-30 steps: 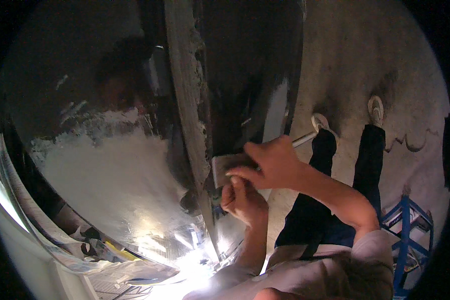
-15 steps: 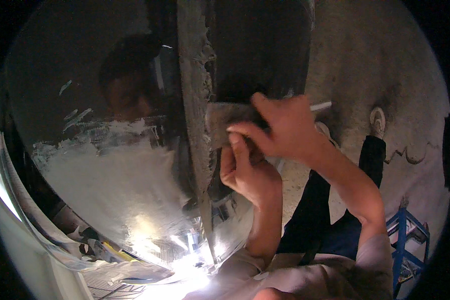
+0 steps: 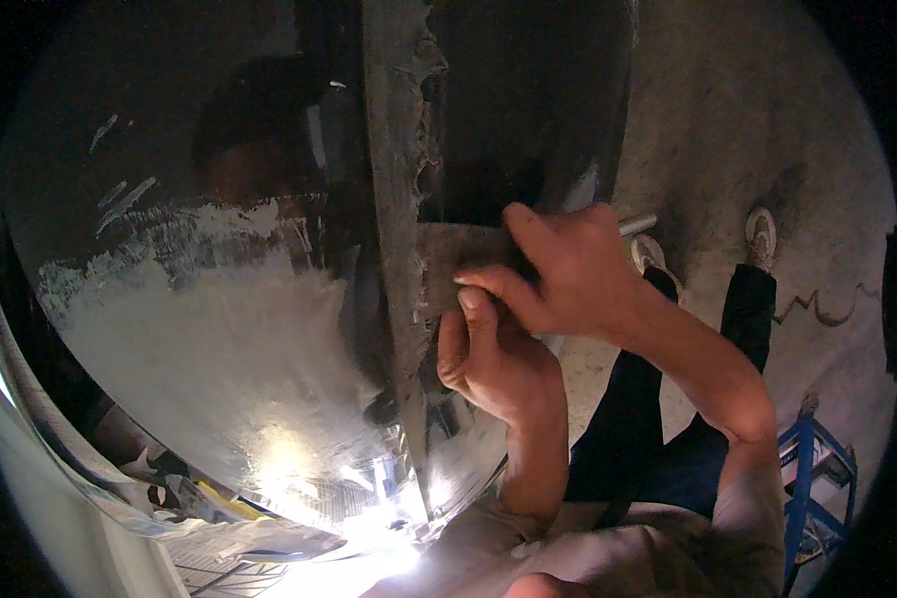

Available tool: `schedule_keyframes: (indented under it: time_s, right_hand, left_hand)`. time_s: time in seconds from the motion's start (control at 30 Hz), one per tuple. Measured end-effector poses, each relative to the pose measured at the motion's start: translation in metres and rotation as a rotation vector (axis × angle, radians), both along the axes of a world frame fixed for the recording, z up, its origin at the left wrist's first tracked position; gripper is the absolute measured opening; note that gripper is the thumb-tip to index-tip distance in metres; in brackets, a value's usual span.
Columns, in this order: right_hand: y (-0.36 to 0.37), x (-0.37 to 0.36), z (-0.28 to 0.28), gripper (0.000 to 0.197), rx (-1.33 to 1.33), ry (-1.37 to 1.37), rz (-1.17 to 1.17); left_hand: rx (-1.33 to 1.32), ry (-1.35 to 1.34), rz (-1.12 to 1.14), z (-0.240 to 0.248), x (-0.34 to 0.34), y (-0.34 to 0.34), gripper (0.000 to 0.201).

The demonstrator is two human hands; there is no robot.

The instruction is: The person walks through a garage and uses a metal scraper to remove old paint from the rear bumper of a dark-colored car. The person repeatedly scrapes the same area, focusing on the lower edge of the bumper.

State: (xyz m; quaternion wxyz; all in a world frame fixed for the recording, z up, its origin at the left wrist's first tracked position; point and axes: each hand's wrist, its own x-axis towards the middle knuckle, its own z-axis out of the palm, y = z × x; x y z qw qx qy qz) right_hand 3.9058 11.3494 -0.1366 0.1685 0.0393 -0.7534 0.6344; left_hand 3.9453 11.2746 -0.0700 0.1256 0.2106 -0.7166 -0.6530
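A glossy dark body panel [image 3: 259, 110] with a pale grey scuffed patch [image 3: 219, 309] fills the left. Along its right side runs a raised grey edge [image 3: 397, 149], its seam rough and chipped. Against this edge lies a flat grey-brown sheet that looks like sandpaper [image 3: 456, 254]. My right hand [image 3: 573, 264] pinches the sheet's right side from above, thumb and fingers closed. Just below, my left hand [image 3: 498, 364] is curled with its thumb up, closed at the sheet's lower corner. The fingertips behind the sheet are hidden.
A bright light [image 3: 379, 548] glares at the bottom. Crumpled clear plastic sheeting [image 3: 219, 533] lies lower left. A blue metal stand [image 3: 799, 488] is at the lower right. My shoes [image 3: 760, 237] stand on the concrete floor [image 3: 708, 100], beside a pale rod end [image 3: 638, 223].
Both hands and the sheet have slid a little toward me along the raised edge. Their grip looks the same. The view of the panel has shifted slightly.
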Motion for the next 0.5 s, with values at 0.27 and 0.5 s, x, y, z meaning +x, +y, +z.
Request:
schedule_keyframes:
  time_s: [0.27,0.5]
  right_hand:
    - [-0.019,0.027,0.004,0.047,0.003,0.030,0.078]
    - [-0.020,0.048,-0.005,0.047,-0.025,-0.083,0.079]
  left_hand:
    - [0.040,-0.008,0.059,0.007,0.032,-0.019,0.022]
    - [0.102,-0.034,0.087,0.000,0.048,-0.028,0.011]
